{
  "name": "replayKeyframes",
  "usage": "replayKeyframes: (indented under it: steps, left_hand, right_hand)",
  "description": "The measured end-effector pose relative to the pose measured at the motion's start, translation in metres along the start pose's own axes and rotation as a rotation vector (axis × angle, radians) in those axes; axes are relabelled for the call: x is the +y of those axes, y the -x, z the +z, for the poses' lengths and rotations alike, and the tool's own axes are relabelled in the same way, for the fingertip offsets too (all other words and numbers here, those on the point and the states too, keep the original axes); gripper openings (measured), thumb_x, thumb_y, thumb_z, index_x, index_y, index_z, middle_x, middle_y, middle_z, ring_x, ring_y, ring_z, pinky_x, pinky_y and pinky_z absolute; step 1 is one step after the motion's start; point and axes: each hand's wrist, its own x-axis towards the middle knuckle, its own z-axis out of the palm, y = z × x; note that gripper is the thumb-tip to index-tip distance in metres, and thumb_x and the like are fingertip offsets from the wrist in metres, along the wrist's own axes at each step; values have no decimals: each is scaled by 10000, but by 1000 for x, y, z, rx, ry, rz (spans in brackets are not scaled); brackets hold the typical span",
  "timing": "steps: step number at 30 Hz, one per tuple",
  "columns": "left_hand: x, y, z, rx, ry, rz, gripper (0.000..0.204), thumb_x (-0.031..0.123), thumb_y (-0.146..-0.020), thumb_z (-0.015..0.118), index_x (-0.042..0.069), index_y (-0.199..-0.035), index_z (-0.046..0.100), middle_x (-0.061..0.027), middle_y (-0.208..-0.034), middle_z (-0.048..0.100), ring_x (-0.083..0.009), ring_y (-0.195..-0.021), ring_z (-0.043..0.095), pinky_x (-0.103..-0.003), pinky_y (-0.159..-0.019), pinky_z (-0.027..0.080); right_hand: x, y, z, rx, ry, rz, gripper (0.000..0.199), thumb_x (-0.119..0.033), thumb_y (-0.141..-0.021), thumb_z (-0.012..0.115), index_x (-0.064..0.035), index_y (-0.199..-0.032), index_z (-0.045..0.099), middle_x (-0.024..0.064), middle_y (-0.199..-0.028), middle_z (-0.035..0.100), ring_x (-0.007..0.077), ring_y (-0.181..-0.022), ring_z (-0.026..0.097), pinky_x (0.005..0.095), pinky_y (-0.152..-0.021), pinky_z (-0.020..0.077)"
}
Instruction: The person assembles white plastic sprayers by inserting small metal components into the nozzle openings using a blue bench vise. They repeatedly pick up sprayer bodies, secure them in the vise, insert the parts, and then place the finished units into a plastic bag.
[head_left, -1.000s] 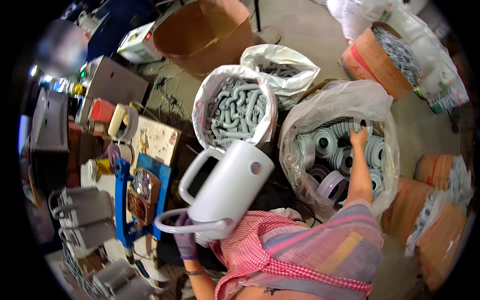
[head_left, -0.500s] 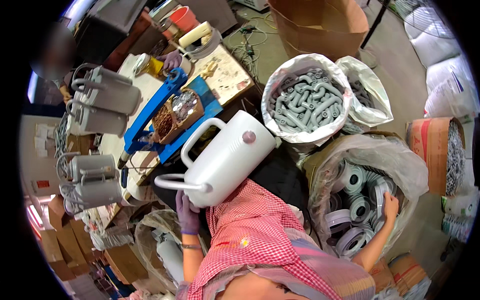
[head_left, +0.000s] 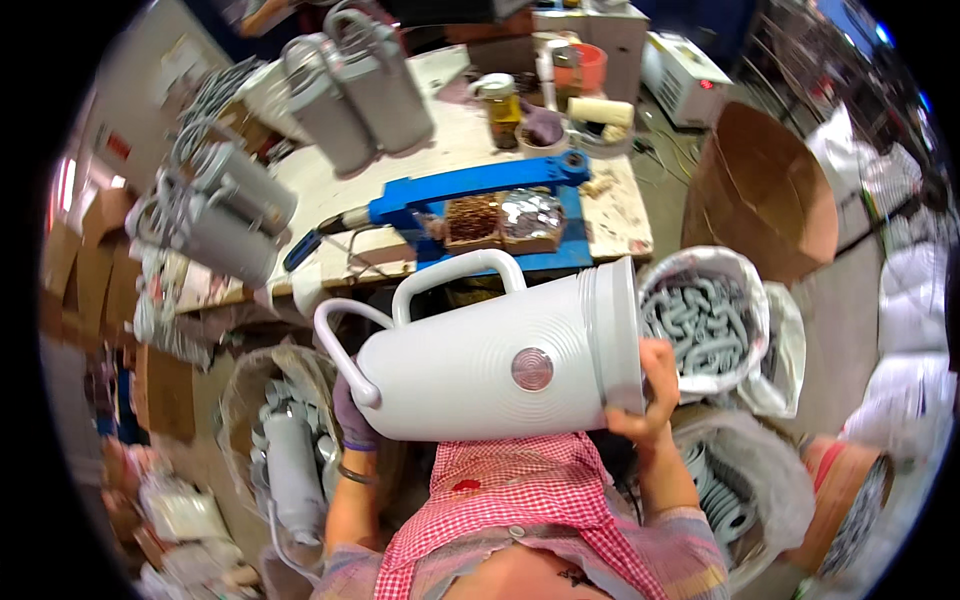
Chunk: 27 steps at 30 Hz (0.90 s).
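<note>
Across my lap lies a large pale grey plastic jug (head_left: 460,370), on its side, with a loop handle, a curved tube at its left end and a round reddish window. My left hand (head_left: 355,420), in a purple glove, grips the left end beneath that tube; its fingers are partly hidden behind the jug. My bare right hand (head_left: 650,395) is wrapped round a wide grey ring (head_left: 622,335) at the jug's right end. The ring sits against the jug's end; whether it is fully seated I cannot tell.
Beyond the jug, a blue lever press (head_left: 480,185) stands on a white worktable (head_left: 630,225), beside small metal parts. Several grey jugs (head_left: 320,105) stand at left. Bags hold curved grey tubes (head_left: 700,325) and grey rings (head_left: 720,500) at right, more jugs (head_left: 292,460) at left.
My right hand has left the bag of rings and come to the jug with a ring. The jug has turned from a slant to nearly level. My view has swung left.
</note>
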Motion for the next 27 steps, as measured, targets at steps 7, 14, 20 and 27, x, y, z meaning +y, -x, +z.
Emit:
replayKeyframes:
  steps: [7,14,20,27]
  left_hand:
    - [55,7,-40,59,-184,-72,396,331,-1062,444,19,-1232,620,-102,-1095,694,-219,-970,689,-371,-849,580]
    - [129,37,-43,286,-374,921,400,287,-1024,522,-30,-1242,633,-176,-1300,656,-315,-1124,656,-444,-1003,528]
    - [116,58,-103,163,369,637,673,575,-1046,433,46,-1460,458,-111,-1499,486,-264,-1375,452,-444,-1200,315]
    - [79,69,-142,241,202,603,673,552,-1032,448,55,-1485,423,-139,-1477,499,-290,-1327,505,-460,-1148,386]
  right_hand:
    - [-18,-30,26,-149,-212,-248,877,-430,-556,921,121,-1193,676,132,-959,625,296,-838,592,401,-773,490]
    - [-5,-31,137,-44,-911,658,800,-557,-814,780,80,-1259,589,63,-1069,655,143,-970,587,314,-814,485]
    - [-24,-74,187,-324,-784,482,737,-496,-845,758,60,-1302,597,113,-1167,634,193,-1022,585,337,-878,474]
    - [-83,-117,212,-436,-615,-572,716,-475,-716,833,84,-1145,704,127,-980,624,283,-877,596,424,-797,519]
